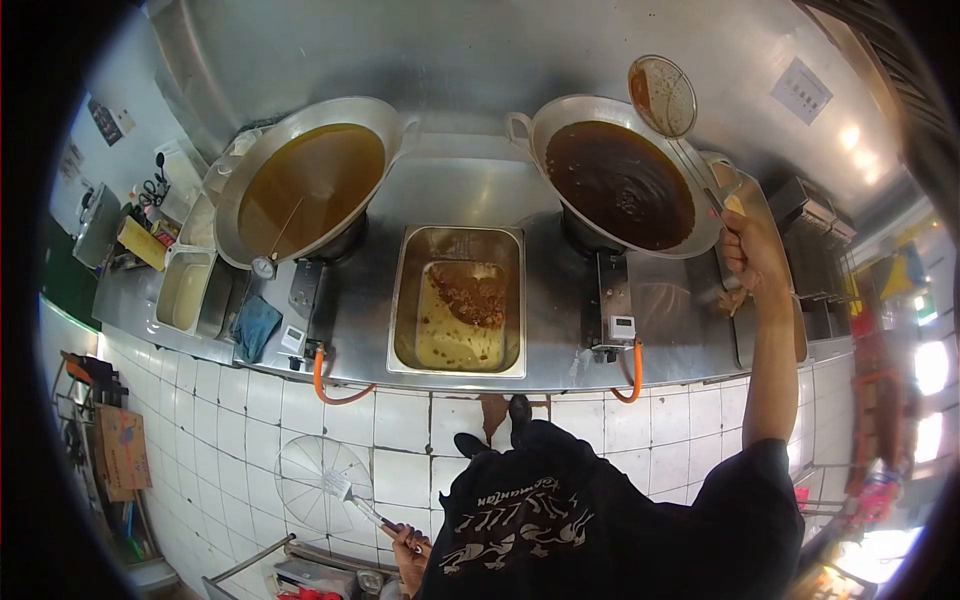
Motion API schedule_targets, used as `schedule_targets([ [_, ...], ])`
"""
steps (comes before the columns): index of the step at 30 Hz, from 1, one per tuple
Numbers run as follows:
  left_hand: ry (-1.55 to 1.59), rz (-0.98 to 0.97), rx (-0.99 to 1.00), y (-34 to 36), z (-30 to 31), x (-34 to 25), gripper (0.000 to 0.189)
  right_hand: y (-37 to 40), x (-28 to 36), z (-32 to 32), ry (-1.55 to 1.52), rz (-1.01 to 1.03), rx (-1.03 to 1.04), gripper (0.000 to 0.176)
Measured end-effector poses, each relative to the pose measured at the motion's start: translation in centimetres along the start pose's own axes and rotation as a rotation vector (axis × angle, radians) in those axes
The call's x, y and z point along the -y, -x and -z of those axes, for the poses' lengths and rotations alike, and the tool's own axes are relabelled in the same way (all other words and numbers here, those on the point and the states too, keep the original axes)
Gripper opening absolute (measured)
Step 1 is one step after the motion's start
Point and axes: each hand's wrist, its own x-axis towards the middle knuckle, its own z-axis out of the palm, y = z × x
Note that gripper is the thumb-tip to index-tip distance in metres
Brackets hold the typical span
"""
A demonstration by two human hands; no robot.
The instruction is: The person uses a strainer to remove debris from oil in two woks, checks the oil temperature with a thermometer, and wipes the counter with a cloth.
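My right hand (752, 252) is closed round the thin handle of a round mesh strainer (676, 97). The strainer is raised at the far rim of the right wok (530, 150), which holds dark brown oil (620, 185). Down at the lower left, my left hand (410, 550) grips the wooden handle of what looks like a large round wire skimmer (300, 465). A slotted metal plate joins its handle to the wire. The skimmer is held low over the tiled floor, away from the counter.
The left wok (228, 225) holds lighter amber oil with a dial thermometer (264, 268) at its rim. Between the woks, a sunken steel basin (402, 300) contains brown crumbs. Orange hoses (345, 398) loop off the counter edge. A blue cloth (257, 328) lies at left.
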Motion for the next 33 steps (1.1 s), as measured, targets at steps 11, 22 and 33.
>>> schedule_targets([
  [11, 0.094, 0.019, 0.077, -1.9, 3.5, 0.8, 0.019, -3.5, -5.0, 0.1, 0.102, -0.213, 0.088, 0.024],
  [22, 0.182, 0.051, 0.002, -2.1, 3.1, 1.6, 0.022, 1.4, -4.2, -6.8, 0.421, 0.032, 0.251, 0.021],
  [33, 0.231, 0.062, 0.044, -3.5, 3.8, 3.1, 0.021, 3.8, -11.6, -17.8, 1.822, 0.743, 0.301, 0.044],
])
